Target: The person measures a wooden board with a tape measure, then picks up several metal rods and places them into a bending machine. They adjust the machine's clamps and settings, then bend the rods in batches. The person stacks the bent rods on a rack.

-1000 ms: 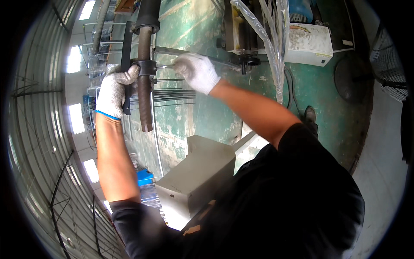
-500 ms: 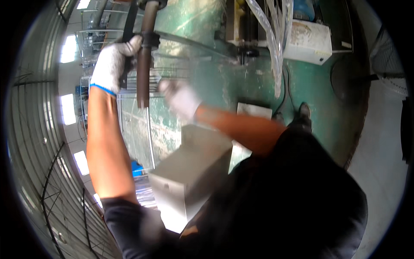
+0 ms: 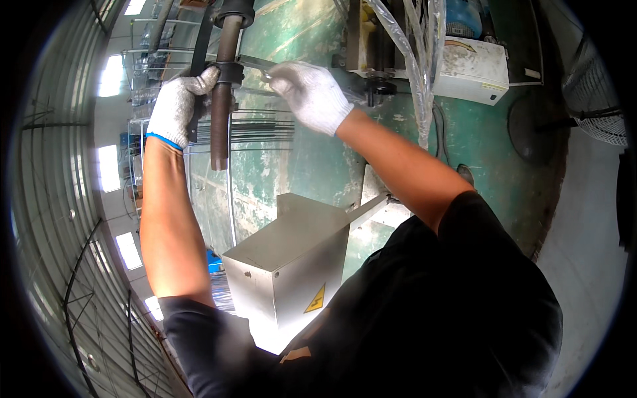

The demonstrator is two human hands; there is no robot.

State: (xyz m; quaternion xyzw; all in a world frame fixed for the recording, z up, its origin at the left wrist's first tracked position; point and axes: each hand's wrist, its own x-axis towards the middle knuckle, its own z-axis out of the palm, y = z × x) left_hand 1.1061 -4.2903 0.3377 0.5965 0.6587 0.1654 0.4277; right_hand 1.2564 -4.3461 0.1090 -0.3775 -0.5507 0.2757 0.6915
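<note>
A brown metal shaft [image 3: 220,126] points toward me at the upper left, with a black collar [image 3: 230,73] around it. My left hand [image 3: 174,109], in a white knit glove with a blue cuff, is closed at the collar. Its thumb reaches over a dark flat bar [image 3: 201,50] onto the collar's side; the other fingers are mostly hidden. To the right of the shaft, apart from it, is my right hand [image 3: 313,98], also in a white glove. Its fingers are curled together at the collar's height, and a small shiny bit shows at their tips, too small to name.
A grey metal box [image 3: 285,242] with a yellow warning triangle stands below my arms, close to my body. Clear plastic film [image 3: 415,73] hangs at the upper right beside a white machine housing [image 3: 472,66]. A stand fan [image 3: 594,99] is at the far right. Thin rods [image 3: 262,129] lie beyond the shaft.
My right hand has moved up and to the right, from below the collar's level to beside it. The left hand has stayed at the collar with only a slight shift.
</note>
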